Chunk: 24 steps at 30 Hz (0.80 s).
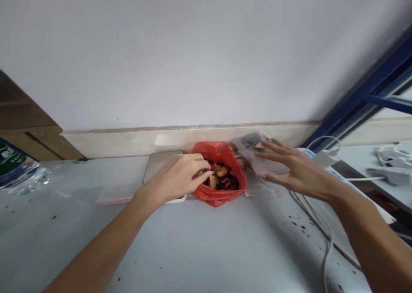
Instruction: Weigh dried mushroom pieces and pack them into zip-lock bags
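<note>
A red plastic bag [240, 172] stands with its mouth open, filled with brown dried pieces [221, 170] that look like dried mushrooms. Over its left rim, my left hand [180, 172] has its fingers curled together at the contents; whatever is between the fingertips is hidden. Just right of the bag, my right hand [286, 164] has its fingers stretched apart and touching a clear plastic bag [249, 149], blurred, with something dark inside. Behind my left hand lies a flat grey-topped device with a white edge [157, 162], partly covered.
A white power strip [370, 200] and grey cables [325, 228] lie to the right, beside a blue metal frame [341, 108]. A large clear bottle [19, 168] and a wooden piece [38, 134] stand at left. The wall [193, 61] rises behind the grey-blue tabletop [186, 250].
</note>
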Motion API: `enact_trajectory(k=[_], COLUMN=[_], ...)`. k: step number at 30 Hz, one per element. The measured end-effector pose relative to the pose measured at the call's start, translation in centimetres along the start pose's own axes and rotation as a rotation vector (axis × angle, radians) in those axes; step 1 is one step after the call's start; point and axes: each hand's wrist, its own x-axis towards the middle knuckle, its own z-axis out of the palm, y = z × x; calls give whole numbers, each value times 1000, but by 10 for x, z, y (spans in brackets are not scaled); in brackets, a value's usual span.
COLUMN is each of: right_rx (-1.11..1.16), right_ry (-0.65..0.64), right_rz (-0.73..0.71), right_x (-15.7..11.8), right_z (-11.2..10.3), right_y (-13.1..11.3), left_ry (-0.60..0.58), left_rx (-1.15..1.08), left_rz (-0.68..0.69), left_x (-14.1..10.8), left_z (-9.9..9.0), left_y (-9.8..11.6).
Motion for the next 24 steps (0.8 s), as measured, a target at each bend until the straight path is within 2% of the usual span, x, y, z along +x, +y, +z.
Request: enact_trajectory(k=[2, 5, 7, 11, 13, 15, 18, 24], right_rx=[13, 55, 99, -55, -110, -128, -146, -129], right_ry=[91, 259, 149, -430, -619, -686, -703, -723], right_rz=[6, -44, -17, 210, 291, 321, 355, 365], right_x=[7, 26, 41, 68, 78, 84, 91, 98], right_z=[-6, -16, -18, -1, 14, 28, 41, 47], right_y=[-14, -48, -75, -119, -132, -141, -147, -145], left_ry=[31, 67, 79, 71, 54, 28, 7, 3], left_rx=[-44, -90, -97, -88, -77, -81, -104, -99], left_rz=[-11, -45, -75, -126, -162, -195, -222, -229], left_x=[-5, -15, -22, -37, -42, -46, -52, -58], left_z=[-3, -11, -16, -27, -31, -35, -39, -44], left_y=[-4, -12, -18, -27, -29, -30, -33, -39])
